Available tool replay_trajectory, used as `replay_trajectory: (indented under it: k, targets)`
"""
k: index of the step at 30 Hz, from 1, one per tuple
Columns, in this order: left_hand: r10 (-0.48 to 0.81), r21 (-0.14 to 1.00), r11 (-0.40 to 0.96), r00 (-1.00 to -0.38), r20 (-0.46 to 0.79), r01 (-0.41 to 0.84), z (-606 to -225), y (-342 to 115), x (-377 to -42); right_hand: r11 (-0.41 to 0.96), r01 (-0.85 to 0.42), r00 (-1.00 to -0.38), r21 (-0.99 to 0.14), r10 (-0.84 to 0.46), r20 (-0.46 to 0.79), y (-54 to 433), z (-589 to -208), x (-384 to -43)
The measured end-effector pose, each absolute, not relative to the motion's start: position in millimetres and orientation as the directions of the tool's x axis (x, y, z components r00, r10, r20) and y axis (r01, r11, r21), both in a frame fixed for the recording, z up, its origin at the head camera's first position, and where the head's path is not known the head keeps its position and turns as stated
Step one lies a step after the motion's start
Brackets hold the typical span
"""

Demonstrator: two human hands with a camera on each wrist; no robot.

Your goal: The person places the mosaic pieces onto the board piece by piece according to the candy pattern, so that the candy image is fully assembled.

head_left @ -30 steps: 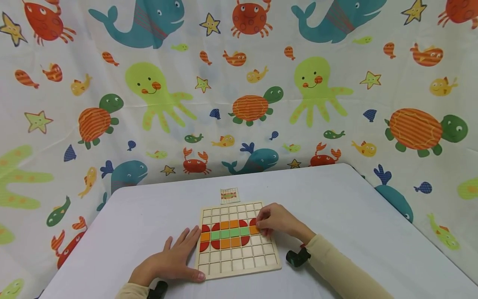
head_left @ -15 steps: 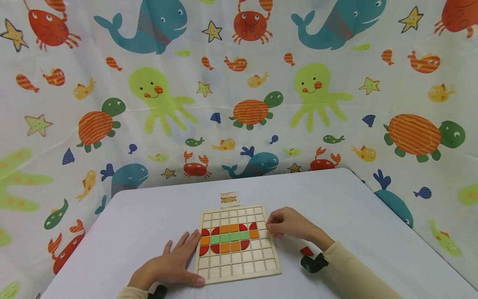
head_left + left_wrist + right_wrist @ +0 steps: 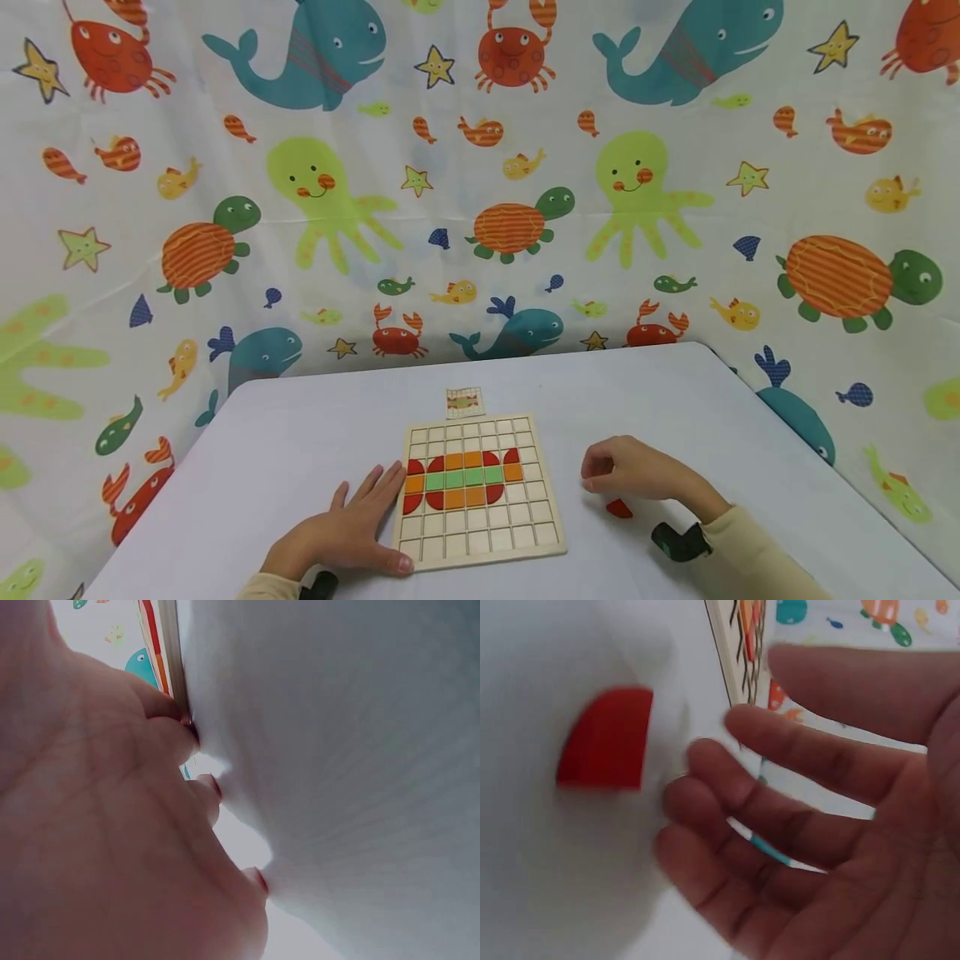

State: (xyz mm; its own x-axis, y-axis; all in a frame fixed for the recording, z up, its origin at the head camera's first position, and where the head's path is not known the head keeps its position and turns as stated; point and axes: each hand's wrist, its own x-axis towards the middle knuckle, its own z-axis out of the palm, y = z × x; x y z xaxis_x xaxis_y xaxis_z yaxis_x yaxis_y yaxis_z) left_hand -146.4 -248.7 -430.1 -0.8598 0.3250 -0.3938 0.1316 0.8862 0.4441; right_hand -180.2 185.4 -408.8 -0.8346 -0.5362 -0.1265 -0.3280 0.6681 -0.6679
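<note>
A wooden grid board (image 3: 480, 533) lies on the table, with red, orange and green tiles set in a pattern across its middle rows. My left hand (image 3: 348, 529) rests flat with fingers spread, its fingertips and thumb touching the board's left edge. To the right of the board, my right hand (image 3: 637, 471) hovers above the table, holding nothing. The right wrist view shows its fingers loosely bent and apart from the thumb. Just below that hand, a red quarter-circle tile (image 3: 619, 508) lies on the tablecloth; the same red tile (image 3: 609, 741) appears beside the fingertips in the right wrist view.
A small pattern card (image 3: 465, 402) lies behind the board, showing a coloured grid design. White cloth covers the table (image 3: 322, 433). Behind it hangs a curtain (image 3: 450, 183) printed with sea animals.
My right hand has left the board's right side and moved right, to above the loose red tile. An orange tile stays in the board where that hand was. My left hand stays put.
</note>
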Motion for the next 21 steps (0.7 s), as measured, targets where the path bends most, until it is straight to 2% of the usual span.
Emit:
replay_trajectory:
  k: [11,17,21]
  targets:
    - [0.335,0.443,0.884,-0.859,-0.387,0.146,-427.6,-247.5,-145.3,0.743,-0.255,-0.788,-0.619,-0.53,-0.312,214.4,-397.8,-176.3]
    - [0.349,0.45,0.879,-0.856,-0.382,0.158,-428.3,-248.1,-145.8,0.721,-0.208,-0.772,-0.661,-0.536,-0.342,221.4,-403.8,-177.0]
    - [0.346,0.443,0.883,-0.856,-0.384,0.158,-429.2,-249.5,-146.6,0.691,-0.252,-0.759,-0.677,-0.576,-0.305,221.1,-409.7,-176.8]
